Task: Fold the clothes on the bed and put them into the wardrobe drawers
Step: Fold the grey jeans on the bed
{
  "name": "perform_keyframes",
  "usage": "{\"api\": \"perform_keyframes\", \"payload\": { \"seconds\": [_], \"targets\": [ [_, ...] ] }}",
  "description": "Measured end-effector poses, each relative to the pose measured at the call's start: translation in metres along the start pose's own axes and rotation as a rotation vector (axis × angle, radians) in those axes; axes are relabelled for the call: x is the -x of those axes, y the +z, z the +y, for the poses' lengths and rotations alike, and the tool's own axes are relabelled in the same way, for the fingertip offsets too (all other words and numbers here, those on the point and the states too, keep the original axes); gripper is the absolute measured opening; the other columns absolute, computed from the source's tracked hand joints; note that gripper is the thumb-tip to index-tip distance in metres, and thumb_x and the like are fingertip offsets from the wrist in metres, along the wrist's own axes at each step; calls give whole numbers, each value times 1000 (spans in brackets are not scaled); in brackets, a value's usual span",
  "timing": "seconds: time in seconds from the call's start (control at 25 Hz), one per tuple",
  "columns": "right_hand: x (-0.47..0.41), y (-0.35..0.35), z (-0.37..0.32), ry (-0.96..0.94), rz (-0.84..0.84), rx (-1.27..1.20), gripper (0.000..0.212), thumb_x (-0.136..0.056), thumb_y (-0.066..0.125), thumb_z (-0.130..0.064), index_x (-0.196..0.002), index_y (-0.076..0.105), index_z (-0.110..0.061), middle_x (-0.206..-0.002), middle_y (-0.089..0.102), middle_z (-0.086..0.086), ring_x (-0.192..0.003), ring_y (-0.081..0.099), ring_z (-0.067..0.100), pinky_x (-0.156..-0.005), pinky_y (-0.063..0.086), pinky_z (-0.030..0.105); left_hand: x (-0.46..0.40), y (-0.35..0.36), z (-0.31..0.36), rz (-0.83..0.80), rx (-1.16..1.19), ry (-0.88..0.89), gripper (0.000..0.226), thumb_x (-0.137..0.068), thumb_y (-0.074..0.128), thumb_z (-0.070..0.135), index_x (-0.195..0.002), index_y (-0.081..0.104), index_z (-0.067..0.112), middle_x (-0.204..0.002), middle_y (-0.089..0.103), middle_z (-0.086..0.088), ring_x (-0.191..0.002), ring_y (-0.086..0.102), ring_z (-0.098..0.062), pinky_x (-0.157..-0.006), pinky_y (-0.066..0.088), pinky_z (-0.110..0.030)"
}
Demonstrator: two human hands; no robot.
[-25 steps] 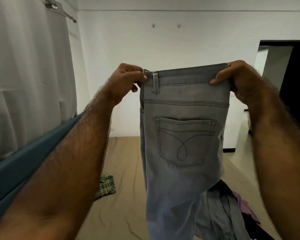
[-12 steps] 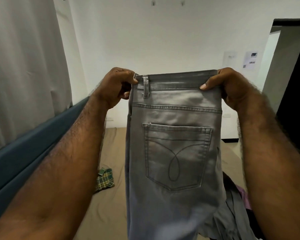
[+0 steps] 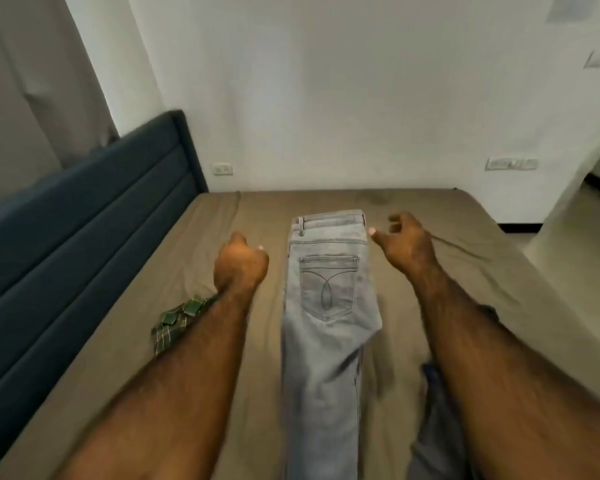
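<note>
Grey jeans point(image 3: 326, 306) are now lying flat on the bed point(image 3: 465, 265) between both hands, released a moment ago; left hand point(image 3: 240, 268) curling empty, right hand point(image 3: 407, 245) spreading apart, folding coming next.

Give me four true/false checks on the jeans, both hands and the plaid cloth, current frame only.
1. The jeans lie flat on the bed, back pocket up. True.
2. The right hand grips the waistband. False: it is off the jeans, fingers loosely spread.
3. The plaid cloth lies left of the jeans. True.
4. The left hand holds the plaid cloth. False: it holds nothing.
</note>
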State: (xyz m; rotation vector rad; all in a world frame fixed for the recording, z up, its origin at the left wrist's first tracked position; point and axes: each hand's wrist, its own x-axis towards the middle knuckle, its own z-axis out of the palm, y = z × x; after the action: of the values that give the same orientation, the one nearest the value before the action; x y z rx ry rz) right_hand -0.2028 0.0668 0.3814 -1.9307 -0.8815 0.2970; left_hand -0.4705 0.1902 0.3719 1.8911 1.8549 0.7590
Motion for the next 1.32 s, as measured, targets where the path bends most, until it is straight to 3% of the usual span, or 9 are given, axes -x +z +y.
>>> {"api": "perform_keyframes", "payload": {
  "seconds": [0.24, 0.36, 0.52, 0.72, 0.84, 0.96, 1.08, 1.24, 1.32],
  "targets": [
    [136, 158, 282, 482, -525, 303, 26, -92, 75, -30, -80, 65, -9, -94, 73, 12, -90, 69, 30, -83, 57, 38, 131, 229, -234, -655, -340, -363, 47, -87, 65, 49, -123, 66, 18, -133, 68, -9, -118, 67, -31, -95, 58, -37],
    [248, 204, 367, 659, -639, 379, 32, -95, 70, -36, -111, 68, -9, -117, 72, 9, -103, 66, 26, -88, 51, 28, 221, 284, -318, -880, -344, -436, 62, -86, 65, 61, -132, 62, 19, -140, 65, -5, -125, 64, -25, -95, 52, -27],
    [346, 216, 403, 751, -537, 329, 43, -97, 69, -29, -132, 62, -6, -131, 68, 12, -119, 65, 32, -99, 49, 30, 292, 299, -374, -855, -298, -419, 50, -84, 71, 58, -116, 63, 22, -128, 69, -3, -118, 67, -25, -93, 54, -29],
    [442, 215, 432, 895, -419, 201, 46, -86, 83, -40, -116, 67, -7, -115, 72, 13, -103, 69, 34, -89, 55, 35, 357, 298, -430, -700, -276, -334, 54, -78, 81, 61, -104, 59, 18, -111, 59, -1, -103, 65, -28, -77, 47, -31],
    [491, 206, 444, 897, -383, 3, 42, -73, 93, -40, -97, 79, -9, -101, 80, 5, -89, 73, 26, -85, 60, 39, 389, 291, -453, -580, -67, -234, 29, -85, 83, 37, -87, 58, 23, -100, 58, 2, -92, 62, -28, -71, 40, -29],
    [522, 193, 444, 898, -333, -152, 23, -80, 90, -17, -98, 77, -14, -95, 79, 2, -88, 73, 24, -75, 58, 34, 404, 294, -477, -490, 229, -327, 26, -95, 74, 21, -78, 54, 21, -80, 64, 2, -80, 62, -26, -67, 46, -31],
    [536, 189, 447, 879, -310, -294, 31, -83, 86, -6, -109, 71, -14, -100, 77, 1, -89, 71, 22, -70, 57, 31, 412, 287, -479, -625, 474, -528, 23, -99, 73, 31, -94, 60, 13, -88, 67, -1, -87, 63, -22, -61, 52, -22],
    [556, 191, 450, 875, -419, -373, 72, -61, 97, -46, -121, 73, -15, -112, 80, 3, -106, 74, 30, -94, 61, 49, 430, 273, -490, -957, 619, -568, 52, -82, 90, 26, -128, 65, 21, -116, 76, 1, -106, 72, -24, -70, 65, -37],
    [560, 190, 443, 882, -385, -391, 54, -80, 86, -52, -117, 74, -14, -110, 80, 4, -105, 74, 29, -95, 60, 48, 437, 271, -497, -941, 609, -586, 54, -85, 87, 17, -134, 64, 16, -119, 75, -1, -107, 71, -25, -77, 65, -39]
  ]
}}
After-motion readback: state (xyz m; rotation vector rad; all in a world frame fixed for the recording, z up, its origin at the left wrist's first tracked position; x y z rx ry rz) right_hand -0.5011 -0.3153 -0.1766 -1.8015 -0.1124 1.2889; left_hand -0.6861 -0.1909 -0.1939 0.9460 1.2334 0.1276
